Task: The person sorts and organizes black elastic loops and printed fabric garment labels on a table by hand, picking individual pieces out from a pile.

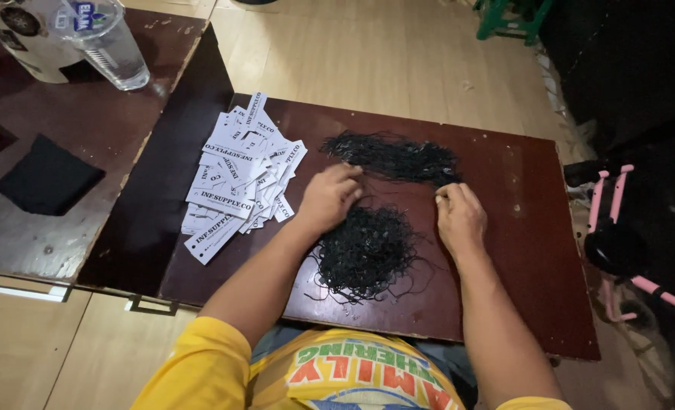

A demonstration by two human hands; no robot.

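Both hands are working 2 heaps of black string loops on the dark tabletop, the left hand pinching strands shut, the right hand nipping one thread, best lifted singly to avoid tangling.

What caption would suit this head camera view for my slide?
Both hands, left hand and right hand, pick at tangled black strings beside white paper tags on a dark table.

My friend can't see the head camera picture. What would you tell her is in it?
Two hands, left hand and right hand, pick at black strings piled on a dark red table. White paper tags lie in a heap to the left, with a plastic cup farther back.
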